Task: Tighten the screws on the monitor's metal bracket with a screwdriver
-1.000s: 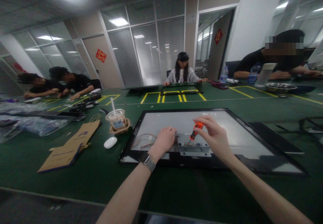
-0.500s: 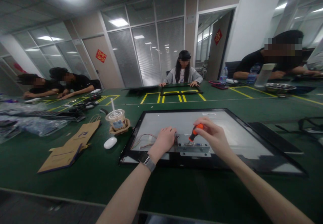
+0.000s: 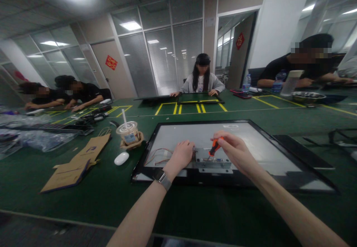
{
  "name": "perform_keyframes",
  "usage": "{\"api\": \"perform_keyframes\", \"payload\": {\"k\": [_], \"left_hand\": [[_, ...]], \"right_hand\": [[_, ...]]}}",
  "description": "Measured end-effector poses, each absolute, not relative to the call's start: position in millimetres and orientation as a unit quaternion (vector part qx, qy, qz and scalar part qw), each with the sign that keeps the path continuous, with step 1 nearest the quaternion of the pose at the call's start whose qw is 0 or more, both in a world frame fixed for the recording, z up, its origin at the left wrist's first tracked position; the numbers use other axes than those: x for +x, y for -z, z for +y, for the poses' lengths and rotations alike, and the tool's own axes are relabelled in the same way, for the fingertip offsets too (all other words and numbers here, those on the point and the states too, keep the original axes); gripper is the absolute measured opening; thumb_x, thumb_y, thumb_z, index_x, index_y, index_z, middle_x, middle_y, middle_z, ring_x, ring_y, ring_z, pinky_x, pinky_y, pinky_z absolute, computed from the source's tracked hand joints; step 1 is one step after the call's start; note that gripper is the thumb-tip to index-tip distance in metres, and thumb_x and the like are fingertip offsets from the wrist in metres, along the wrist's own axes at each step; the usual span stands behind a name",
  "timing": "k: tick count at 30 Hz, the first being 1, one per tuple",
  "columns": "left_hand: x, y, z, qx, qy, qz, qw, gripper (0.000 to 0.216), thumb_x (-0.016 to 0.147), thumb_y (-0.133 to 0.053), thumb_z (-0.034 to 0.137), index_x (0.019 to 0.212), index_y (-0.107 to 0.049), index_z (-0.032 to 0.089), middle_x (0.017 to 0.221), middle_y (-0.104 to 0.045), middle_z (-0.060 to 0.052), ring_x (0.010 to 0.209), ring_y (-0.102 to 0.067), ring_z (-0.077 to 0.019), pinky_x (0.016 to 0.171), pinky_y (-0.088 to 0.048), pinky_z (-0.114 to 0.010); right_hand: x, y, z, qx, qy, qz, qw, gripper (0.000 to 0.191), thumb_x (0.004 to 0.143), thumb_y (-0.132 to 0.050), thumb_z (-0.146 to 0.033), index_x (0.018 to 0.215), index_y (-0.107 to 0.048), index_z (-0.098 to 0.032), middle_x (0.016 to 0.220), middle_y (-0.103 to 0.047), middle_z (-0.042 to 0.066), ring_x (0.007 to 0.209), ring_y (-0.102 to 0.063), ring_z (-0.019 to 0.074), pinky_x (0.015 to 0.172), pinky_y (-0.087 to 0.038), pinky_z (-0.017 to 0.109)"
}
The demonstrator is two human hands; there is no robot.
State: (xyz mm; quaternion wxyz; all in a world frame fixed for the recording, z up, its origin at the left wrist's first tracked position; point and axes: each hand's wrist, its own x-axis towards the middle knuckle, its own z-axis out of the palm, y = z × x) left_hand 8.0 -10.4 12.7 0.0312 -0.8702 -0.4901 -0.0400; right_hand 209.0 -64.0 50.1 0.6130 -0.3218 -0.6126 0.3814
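Note:
A screwdriver [image 3: 215, 147] with an orange and black handle is pinched in the fingers of my right hand [image 3: 234, 148]. It leans, its tip down at the row of ports on a silver metal bracket [image 3: 205, 153]. My left hand [image 3: 182, 154], wearing a watch at the wrist, grips the bracket's left end with curled fingers; the fingertips are partly hidden. Beneath both hands, a large display panel [image 3: 184, 130] with a black frame and pale grey back lies flat. Thin wires [image 3: 156, 154] run over the panel left of my left hand.
On the green table [image 3: 92, 206], a white mouse [image 3: 121, 158], a lidded drink cup [image 3: 128, 132] and a brown paper bag [image 3: 80, 158] lie to the left. A dark flat panel [image 3: 302, 152] sits at right. A person [image 3: 201, 78] across the table handles a black frame [image 3: 200, 98].
The screwdriver's handle has turned and tilted slightly within my right hand, whose fingers have shifted a little. My left hand stays put. The person opposite has moved one hand leftward.

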Motion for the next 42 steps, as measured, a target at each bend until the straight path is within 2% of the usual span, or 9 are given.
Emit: {"api": "perform_keyframes", "payload": {"k": [4,11,17,23,29,32,36,38,42], "left_hand": [[7.3,-9.3,-8.7,-0.872,0.036,-0.487,0.045,0.028,0.098,-0.034,0.016,0.113,-0.057,0.019,0.112,-0.06,-0.009,0.104,-0.057,-0.0215,0.091,-0.045,-0.036],[7.2,-9.0,-8.3,-0.87,0.052,-0.489,0.037,0.028,0.098,-0.034,0.016,0.111,-0.059,0.019,0.11,-0.062,-0.009,0.101,-0.059,-0.0213,0.09,-0.045,-0.035],[7.3,-11.2,-9.7,-0.873,0.054,-0.483,0.037,0.028,0.099,-0.034,0.017,0.11,-0.059,0.018,0.109,-0.061,-0.01,0.101,-0.059,-0.022,0.088,-0.046,-0.035],[7.4,-10.7,-9.6,-0.872,0.052,-0.485,0.039,0.027,0.098,-0.035,0.015,0.11,-0.058,0.019,0.11,-0.061,-0.009,0.101,-0.058,-0.0214,0.09,-0.045,-0.035],[7.8,-11.5,-9.4,-0.873,0.047,-0.483,0.039,0.028,0.098,-0.034,0.015,0.111,-0.059,0.017,0.111,-0.061,-0.009,0.102,-0.059,-0.0218,0.09,-0.045,-0.035],[7.8,-11.7,-9.1,-0.875,0.048,-0.481,0.039,0.028,0.099,-0.035,0.016,0.112,-0.059,0.018,0.111,-0.062,-0.009,0.103,-0.059,-0.0214,0.09,-0.045,-0.035],[8.1,-11.1,-8.7,-0.87,0.045,-0.49,0.04,0.026,0.098,-0.037,0.015,0.112,-0.058,0.018,0.11,-0.062,-0.008,0.102,-0.059,-0.0217,0.089,-0.046,-0.035],[8.2,-11.1,-9.0,-0.87,0.047,-0.489,0.041,0.026,0.098,-0.037,0.015,0.112,-0.058,0.018,0.11,-0.062,-0.008,0.1,-0.059,-0.0213,0.088,-0.046,-0.035],[8.0,-12.1,-10.6,-0.873,0.045,-0.483,0.044,0.026,0.098,-0.036,0.015,0.111,-0.058,0.018,0.109,-0.062,-0.008,0.099,-0.059,-0.0207,0.088,-0.046,-0.034]], "right_hand": [[209.6,-49.3,-63.5,-0.329,-0.395,-0.608,0.605,0.026,0.088,-0.062,-0.044,0.103,-0.071,-0.024,0.094,-0.074,0.006,0.093,-0.068,0.0224,0.087,-0.054,0.041],[210.0,-48.1,-62.5,-0.316,-0.394,-0.604,0.616,0.02,0.079,-0.073,-0.043,0.086,-0.073,-0.025,0.099,-0.071,0.005,0.094,-0.067,0.0223,0.085,-0.054,0.039],[211.7,-48.5,-63.3,-0.319,-0.408,-0.625,0.584,0.029,0.091,-0.059,-0.043,0.113,-0.069,-0.027,0.102,-0.074,0.006,0.096,-0.068,0.022,0.091,-0.051,0.042],[212.0,-49.0,-63.2,-0.318,-0.365,-0.633,0.604,0.019,0.086,-0.065,-0.043,0.089,-0.074,-0.026,0.099,-0.07,0.005,0.093,-0.066,0.0213,0.084,-0.053,0.037],[211.5,-53.3,-65.3,-0.338,-0.368,-0.639,0.585,0.028,0.09,-0.059,-0.043,0.108,-0.071,-0.024,0.097,-0.074,0.007,0.093,-0.069,0.0224,0.089,-0.053,0.041],[212.0,-52.3,-64.2,-0.334,-0.334,-0.654,0.591,0.025,0.094,-0.054,-0.04,0.101,-0.072,-0.024,0.101,-0.073,0.006,0.098,-0.067,0.0221,0.094,-0.05,0.041],[212.8,-49.8,-63.6,-0.318,-0.338,-0.65,0.602,0.017,0.086,-0.066,-0.039,0.09,-0.074,-0.025,0.1,-0.07,0.006,0.098,-0.066,0.0231,0.086,-0.054,0.038],[212.9,-49.7,-64.5,-0.324,-0.351,-0.647,0.595,0.018,0.085,-0.068,-0.037,0.097,-0.075,-0.025,0.098,-0.07,0.005,0.092,-0.067,0.0219,0.082,-0.055,0.037],[211.8,-51.3,-66.4,-0.325,-0.359,-0.661,0.573,0.031,0.093,-0.057,-0.036,0.122,-0.065,-0.027,0.102,-0.073,0.005,0.097,-0.068,0.0205,0.09,-0.054,0.039]]}}
